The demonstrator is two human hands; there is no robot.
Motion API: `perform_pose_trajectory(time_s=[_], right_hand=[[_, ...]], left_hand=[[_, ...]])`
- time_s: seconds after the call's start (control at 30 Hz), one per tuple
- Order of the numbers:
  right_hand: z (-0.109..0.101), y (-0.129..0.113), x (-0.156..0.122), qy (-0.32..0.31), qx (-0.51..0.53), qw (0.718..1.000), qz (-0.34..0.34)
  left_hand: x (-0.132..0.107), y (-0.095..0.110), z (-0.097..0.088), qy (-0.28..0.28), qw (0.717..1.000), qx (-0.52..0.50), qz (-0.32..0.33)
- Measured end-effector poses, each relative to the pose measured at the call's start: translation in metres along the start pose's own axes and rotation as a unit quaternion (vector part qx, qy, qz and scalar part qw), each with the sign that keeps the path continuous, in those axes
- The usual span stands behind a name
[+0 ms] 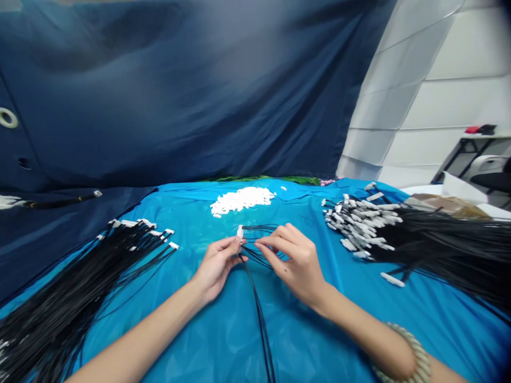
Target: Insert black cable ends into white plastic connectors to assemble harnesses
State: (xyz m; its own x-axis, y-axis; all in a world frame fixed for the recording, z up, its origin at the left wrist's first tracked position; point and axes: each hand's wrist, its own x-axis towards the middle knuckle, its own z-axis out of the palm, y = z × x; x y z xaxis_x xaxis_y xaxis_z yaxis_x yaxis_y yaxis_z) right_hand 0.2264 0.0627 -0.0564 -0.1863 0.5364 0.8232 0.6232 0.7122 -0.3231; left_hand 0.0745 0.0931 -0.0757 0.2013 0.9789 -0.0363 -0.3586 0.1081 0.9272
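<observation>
Blue sheet (191,335) underneath. Mid-frame: left hand (215,266) pinches white plug (240,232), likely steadying it; right hand (295,260) nearly closed at black wires (259,227), actual grip can't be told. Beyond, white pieces (243,199) heaped, probably for easy reach; left bundle (91,276), right bundle (447,239) flanking.

1. The small white plug (240,232) is long and thin. It stands nearly straight up, pinched in the left hand (217,266).
2. The black wires (259,228) are skinny and bendy. Some go right from the plug, and the right hand (295,260) pinches at them.
3. Other wires run down close together, below the plug.
</observation>
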Motion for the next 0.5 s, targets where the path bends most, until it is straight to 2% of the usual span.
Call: perform_pose_trajectory(time_s=[0.17,0.5], right_hand=[[0.0055,0.0027,-0.0039,0.003,-0.018,1.0,-0.002],[0.0065,0.0023,-0.0041,0.01,-0.037,0.999,-0.01]], left_hand=[[-0.0036,-0.0004,0.0029,-0.035,0.999,0.019,0.021],[-0.0051,-0.0011,0.0038,-0.038,0.998,0.026,0.038]])
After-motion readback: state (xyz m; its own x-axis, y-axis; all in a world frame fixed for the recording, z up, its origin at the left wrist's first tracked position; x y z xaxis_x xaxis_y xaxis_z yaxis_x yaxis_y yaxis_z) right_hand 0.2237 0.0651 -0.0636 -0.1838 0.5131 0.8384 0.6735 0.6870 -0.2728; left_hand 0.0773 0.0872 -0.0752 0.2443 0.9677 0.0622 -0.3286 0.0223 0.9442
